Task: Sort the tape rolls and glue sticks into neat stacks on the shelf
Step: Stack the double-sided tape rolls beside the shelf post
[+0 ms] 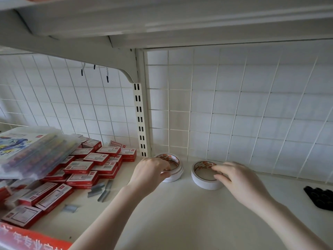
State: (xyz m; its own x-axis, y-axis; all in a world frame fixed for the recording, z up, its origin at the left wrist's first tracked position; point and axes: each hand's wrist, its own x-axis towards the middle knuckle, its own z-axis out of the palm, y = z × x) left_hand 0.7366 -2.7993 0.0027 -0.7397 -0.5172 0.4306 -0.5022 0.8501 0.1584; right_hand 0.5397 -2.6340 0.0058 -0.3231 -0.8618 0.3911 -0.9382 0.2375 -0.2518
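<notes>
left hand grips the two-roll tape stack just right of the shelf upright | right hand pinches single tape roll further right | risk: off-centre placing could topple the stack

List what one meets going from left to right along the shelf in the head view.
Clear case of coloured pens → red staple boxes → loose staple strips → left tape stack → right tape roll → black objects at the right edge.
</notes>
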